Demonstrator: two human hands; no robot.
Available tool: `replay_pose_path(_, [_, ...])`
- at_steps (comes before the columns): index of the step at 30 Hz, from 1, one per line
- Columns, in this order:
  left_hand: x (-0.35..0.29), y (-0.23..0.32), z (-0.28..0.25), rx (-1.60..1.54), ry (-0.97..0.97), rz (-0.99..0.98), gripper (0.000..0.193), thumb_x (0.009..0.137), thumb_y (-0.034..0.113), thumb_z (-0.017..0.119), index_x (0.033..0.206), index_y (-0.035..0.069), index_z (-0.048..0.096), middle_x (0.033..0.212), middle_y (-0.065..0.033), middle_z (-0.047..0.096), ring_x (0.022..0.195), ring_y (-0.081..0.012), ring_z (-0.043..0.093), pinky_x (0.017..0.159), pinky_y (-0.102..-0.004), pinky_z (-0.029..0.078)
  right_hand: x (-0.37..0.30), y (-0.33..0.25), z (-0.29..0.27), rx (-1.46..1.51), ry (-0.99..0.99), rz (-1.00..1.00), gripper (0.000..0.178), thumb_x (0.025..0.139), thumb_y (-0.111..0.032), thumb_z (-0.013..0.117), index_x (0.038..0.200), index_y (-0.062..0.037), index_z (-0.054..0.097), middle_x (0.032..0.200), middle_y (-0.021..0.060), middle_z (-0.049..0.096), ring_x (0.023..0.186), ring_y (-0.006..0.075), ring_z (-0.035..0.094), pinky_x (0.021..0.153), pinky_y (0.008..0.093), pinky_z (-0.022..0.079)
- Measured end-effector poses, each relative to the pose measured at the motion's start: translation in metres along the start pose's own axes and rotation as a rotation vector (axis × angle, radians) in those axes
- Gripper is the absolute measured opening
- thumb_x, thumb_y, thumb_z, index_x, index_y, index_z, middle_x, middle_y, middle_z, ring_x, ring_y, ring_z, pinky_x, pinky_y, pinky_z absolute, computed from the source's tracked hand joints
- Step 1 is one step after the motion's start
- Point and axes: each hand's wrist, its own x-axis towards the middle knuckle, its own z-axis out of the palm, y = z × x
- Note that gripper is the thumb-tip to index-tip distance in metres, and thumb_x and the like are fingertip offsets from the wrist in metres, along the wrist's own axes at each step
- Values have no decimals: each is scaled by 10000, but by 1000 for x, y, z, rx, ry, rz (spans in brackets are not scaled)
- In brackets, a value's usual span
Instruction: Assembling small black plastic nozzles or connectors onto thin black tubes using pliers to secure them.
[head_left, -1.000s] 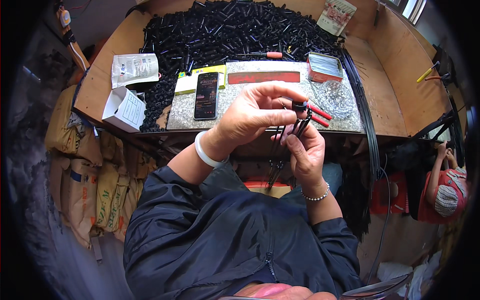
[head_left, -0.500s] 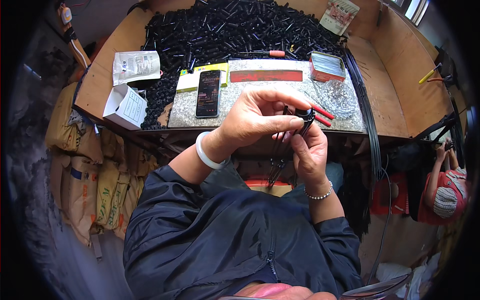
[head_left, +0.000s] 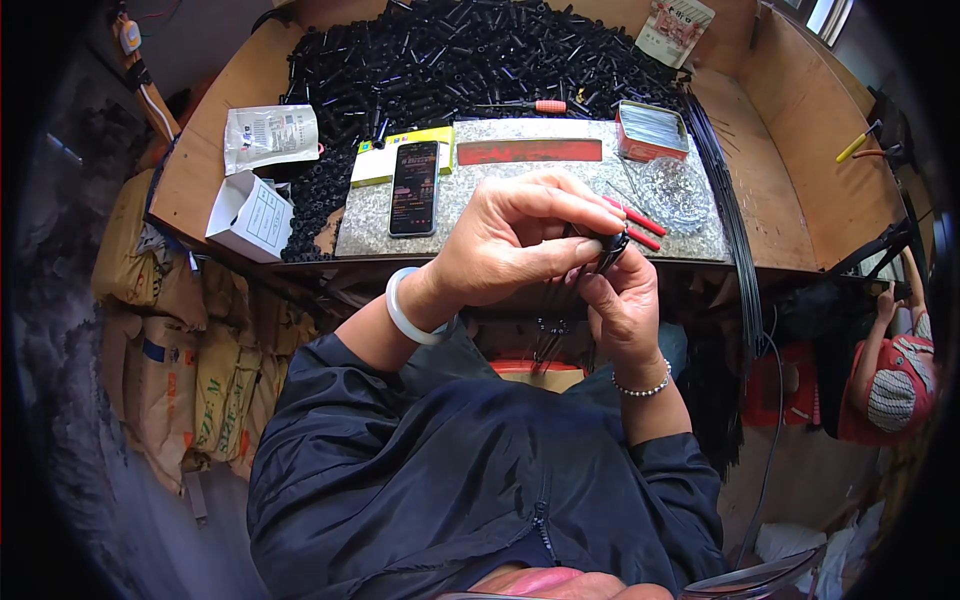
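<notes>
My left hand, with a white bangle at the wrist, is closed, its thumb and fingertips pinching a small black round part. My right hand, wearing a beaded bracelet, grips the same part from the other side. Thin black rods with small joints hang below it, in front of my lap. They look like umbrella ribs. My fingers hide much of the black part. Just beyond my hands lies a pair of red handles on the speckled work slab.
Loose black tubular parts are heaped behind the slab. On it are a phone, a red bar, a red tin and a glass dish. Long black rods overhang the right edge. Another person sits at far right.
My left fingertips have closed in over the black part, covering more of it, and it is tilted differently. The other person's arms have shifted.
</notes>
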Motion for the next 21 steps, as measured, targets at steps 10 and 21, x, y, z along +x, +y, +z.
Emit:
replay_pose_path(10, [-3, 3, 2, 1, 12, -32, 214, 794, -21, 628, 1006, -37, 653, 999, -152, 619, 956, -204, 589, 863, -302, 453, -2, 2, -8, -8, -59, 17, 364, 880, -228, 613, 1158, -6, 534, 1076, 75, 616, 997, 155, 589, 905, 310, 453])
replay_pose_path(21, [-3, -1, 3, -48, 21, -31, 215, 790, -15, 648, 1004, -42, 649, 955, -126, 604, 921, -178, 579, 828, -277, 455, 3, -4, -5, 124, -36, 69, 213, 904, -193, 572, 999, -4, 557, 892, 56, 640, 840, 131, 634, 774, 256, 512])
